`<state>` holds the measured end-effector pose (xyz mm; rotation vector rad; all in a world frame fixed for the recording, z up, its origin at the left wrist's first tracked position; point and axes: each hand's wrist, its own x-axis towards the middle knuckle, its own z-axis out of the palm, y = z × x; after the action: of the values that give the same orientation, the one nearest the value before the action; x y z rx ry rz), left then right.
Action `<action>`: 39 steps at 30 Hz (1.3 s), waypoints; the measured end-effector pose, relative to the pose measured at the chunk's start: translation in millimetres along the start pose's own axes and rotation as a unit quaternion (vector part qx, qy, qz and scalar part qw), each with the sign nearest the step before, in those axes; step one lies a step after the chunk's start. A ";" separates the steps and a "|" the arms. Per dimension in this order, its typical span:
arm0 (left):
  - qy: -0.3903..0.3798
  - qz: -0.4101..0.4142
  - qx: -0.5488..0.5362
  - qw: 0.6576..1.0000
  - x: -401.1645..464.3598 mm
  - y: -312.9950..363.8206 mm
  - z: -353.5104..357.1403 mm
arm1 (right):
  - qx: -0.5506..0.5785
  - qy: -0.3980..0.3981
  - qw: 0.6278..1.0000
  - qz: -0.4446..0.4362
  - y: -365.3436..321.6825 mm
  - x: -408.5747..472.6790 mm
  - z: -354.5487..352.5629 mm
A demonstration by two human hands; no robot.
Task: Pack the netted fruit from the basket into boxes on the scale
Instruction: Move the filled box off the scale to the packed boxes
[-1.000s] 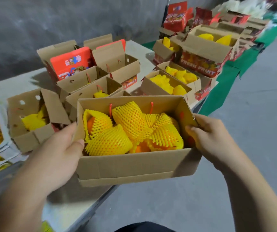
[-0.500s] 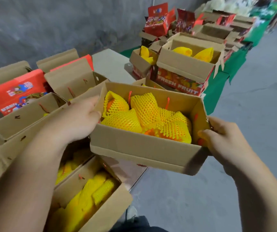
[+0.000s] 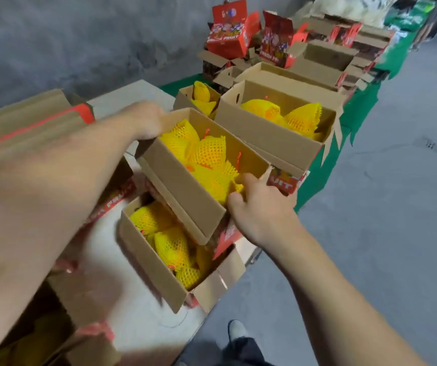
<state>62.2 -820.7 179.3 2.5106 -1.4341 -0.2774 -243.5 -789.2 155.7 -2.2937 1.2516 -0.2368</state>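
Note:
I hold an open cardboard box (image 3: 185, 191) filled with several fruits in yellow foam netting (image 3: 207, 157). It hangs tilted above the table, over another filled box (image 3: 159, 260). My left hand (image 3: 143, 120) grips the box's far left end. My right hand (image 3: 257, 204) grips its near right end, thumb at the corner. No scale or basket shows in the head view.
A larger open box with netted fruit (image 3: 278, 133) stands just beyond, a smaller one (image 3: 199, 101) behind it. Red printed fruit cartons (image 3: 228, 35) and flat cardboard line the green-covered table (image 3: 357, 107) further right. Grey floor (image 3: 383, 233) lies right of the table edge.
I have carried the box away from me and to the right along the table, past other boxes. It now hangs over a filled box near the table's edge.

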 end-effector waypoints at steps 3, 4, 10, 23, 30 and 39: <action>0.107 -0.130 -0.204 0.964 8.6 0.2 30.9 | -0.065 -0.026 0.997 -0.038 7.1 18.6 -11.8; 0.148 -0.166 -0.273 0.936 2.8 6.1 39.1 | -0.080 -0.036 0.995 -0.045 14.3 24.3 -20.9; 0.288 -0.227 -0.498 0.786 -100.7 70.6 91.7 | -0.064 0.063 0.985 -0.146 41.1 72.5 -63.9; 0.229 -0.230 -0.530 0.783 -127.9 105.6 92.9 | 0.044 -0.085 0.986 -0.140 24.6 146.6 -37.1; 0.206 -0.239 -0.480 0.818 -125.5 118.4 91.1 | 0.000 -0.084 0.983 -0.164 23.0 147.9 -37.8; 0.269 -0.245 -0.536 0.762 -182.3 94.2 110.9 | 0.008 -0.031 0.942 -0.334 -14.1 83.8 -28.4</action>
<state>-137.3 -721.6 109.9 1.6670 -0.1816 -0.3005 -197.2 -862.0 179.7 -2.6114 0.3945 -0.3986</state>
